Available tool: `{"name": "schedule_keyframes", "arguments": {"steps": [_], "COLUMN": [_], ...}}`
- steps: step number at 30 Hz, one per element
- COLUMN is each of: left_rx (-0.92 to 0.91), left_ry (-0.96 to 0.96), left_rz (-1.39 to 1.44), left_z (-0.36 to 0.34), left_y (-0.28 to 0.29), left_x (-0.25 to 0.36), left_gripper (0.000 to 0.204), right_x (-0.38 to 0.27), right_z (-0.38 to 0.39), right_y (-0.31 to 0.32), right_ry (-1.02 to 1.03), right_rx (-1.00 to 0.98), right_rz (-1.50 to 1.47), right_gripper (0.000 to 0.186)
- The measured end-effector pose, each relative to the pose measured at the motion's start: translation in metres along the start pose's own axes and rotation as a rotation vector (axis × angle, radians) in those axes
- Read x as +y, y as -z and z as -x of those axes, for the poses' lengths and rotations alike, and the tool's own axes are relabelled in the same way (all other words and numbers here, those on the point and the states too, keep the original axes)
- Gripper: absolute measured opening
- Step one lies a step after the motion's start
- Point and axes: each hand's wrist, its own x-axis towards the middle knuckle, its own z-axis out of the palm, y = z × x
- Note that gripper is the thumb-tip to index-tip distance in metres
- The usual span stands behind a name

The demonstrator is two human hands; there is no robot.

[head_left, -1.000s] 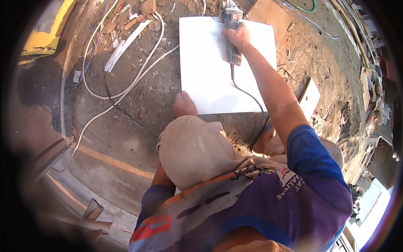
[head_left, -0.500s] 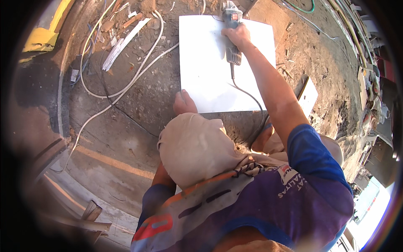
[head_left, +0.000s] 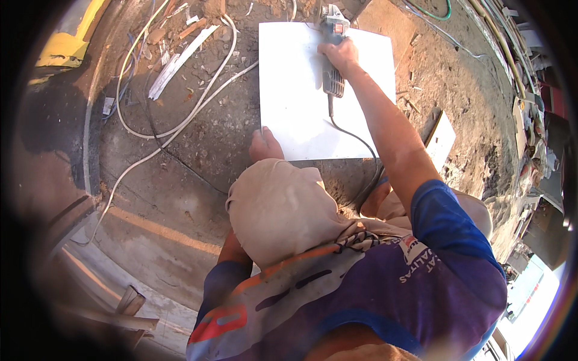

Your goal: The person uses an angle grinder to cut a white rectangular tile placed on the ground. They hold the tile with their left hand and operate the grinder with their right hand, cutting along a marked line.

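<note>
A smooth white sheet point(head_left: 295, 114) lies on the dirt ground in front of me. My right hand point(head_left: 341, 55) is wrapped round the body of an angle grinder point(head_left: 333, 81) above the sheet's far part. The grinder's metal head point(head_left: 330, 13) reaches over the far edge; its disc is hard to make out. From its rear, a dark power cord point(head_left: 352, 136) runs back across the sheet toward my foot. At the sheet's near left corner, my left hand point(head_left: 265, 145) grips the edge, its fingers partly hidden beside my raised knee point(head_left: 283, 207).
White cable point(head_left: 198, 108) loops over the ground at left, crossing a thin dark cord. Splintered wood point(head_left: 180, 63) and scraps lie at the far left. A narrow white offcut point(head_left: 441, 139) rests to the right, and mixed debris lines the right side. My bare foot point(head_left: 376, 198) is near the sheet.
My right hand and the grinder have shifted very slightly toward me, with the rear end tilting a little left. My left hand stays at the sheet's corner.
</note>
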Motion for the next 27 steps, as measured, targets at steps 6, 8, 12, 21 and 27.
{"name": "schedule_keyframes", "arguments": {"steps": [6, 8, 12, 21, 27], "left_rx": [-0.107, -0.110, -0.002, -0.104, -0.104], "left_ry": [0.093, 0.095, 0.004, 0.063, 0.063], "left_rz": [-0.012, -0.019, -0.050, -0.040, -0.042], "left_z": [0.004, 0.005, 0.003, 0.003, 0.003], "left_y": [0.010, 0.012, 0.004, 0.010, 0.010], "left_x": [0.017, 0.019, 0.008, 0.012, 0.013], "left_gripper": [0.041, 0.041, 0.037, 0.041, 0.041], "right_x": [0.008, 0.007, -0.001, -0.001, 0.000], "right_z": [-0.005, -0.005, 0.002, 0.004, 0.006], "right_y": [0.001, 0.002, 0.001, 0.002, -0.001], "right_ry": [-0.028, -0.033, -0.012, -0.042, -0.026], "right_rx": [0.000, -0.042, -0.017, -0.036, 0.018], "right_rz": [-0.007, -0.018, 0.012, 0.026, 0.015], "right_gripper": [0.069, 0.069, 0.068, 0.068, 0.069]}}
